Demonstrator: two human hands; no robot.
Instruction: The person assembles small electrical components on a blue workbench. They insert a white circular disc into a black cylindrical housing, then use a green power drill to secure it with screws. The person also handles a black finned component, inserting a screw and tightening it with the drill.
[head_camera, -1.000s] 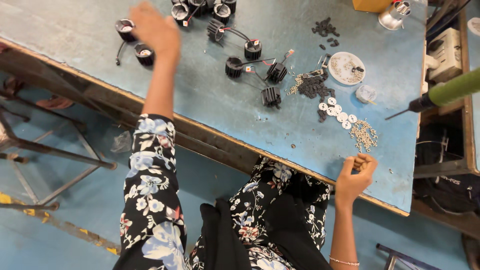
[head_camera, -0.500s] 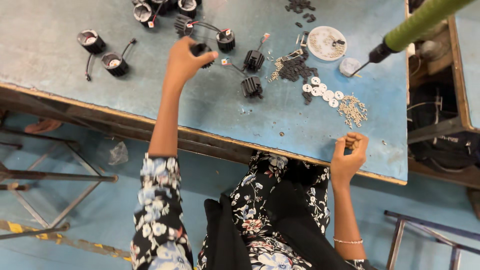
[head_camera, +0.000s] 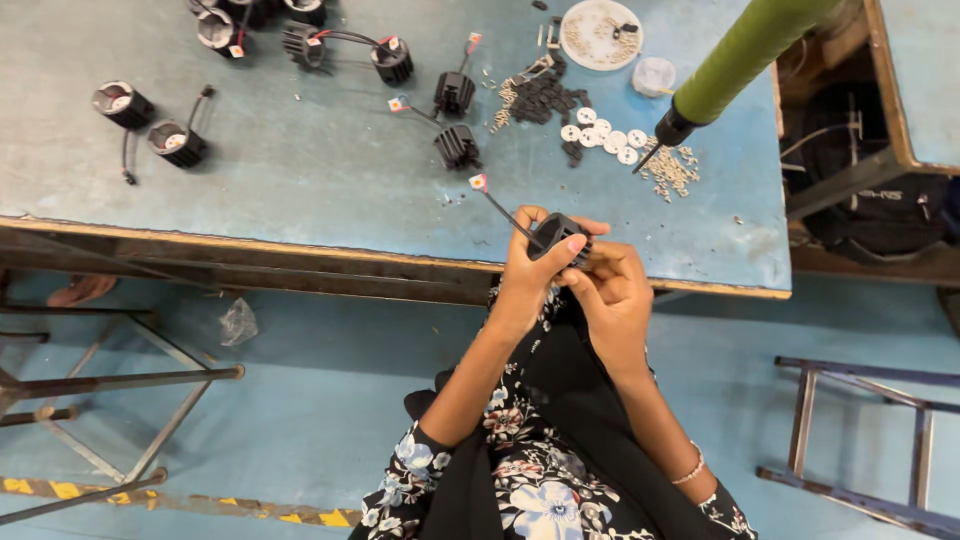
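A small black finned round part (head_camera: 558, 236) with a black lead ending in a small red and white tag (head_camera: 479, 182) is gripped by my left hand (head_camera: 528, 268) at the near edge of the blue table (head_camera: 330, 170). My right hand (head_camera: 612, 290) meets it from the right, fingertips pressed against the part's rim. Whether the right fingers pinch something small is hidden. Both hands hover over the table's front edge, above my lap.
More black finned parts (head_camera: 455, 145) with leads lie further back. Black pieces (head_camera: 540, 98), white discs (head_camera: 600, 136), small screws (head_camera: 670, 170), a white dish (head_camera: 600, 32) and a clear cap (head_camera: 655, 75) sit right. A green-handled hanging screwdriver (head_camera: 735, 55) points down. Metal stools flank me.
My left hand picked a finned part from the table and drew it to the near edge. My right hand rose from the screw pile's edge to meet it.
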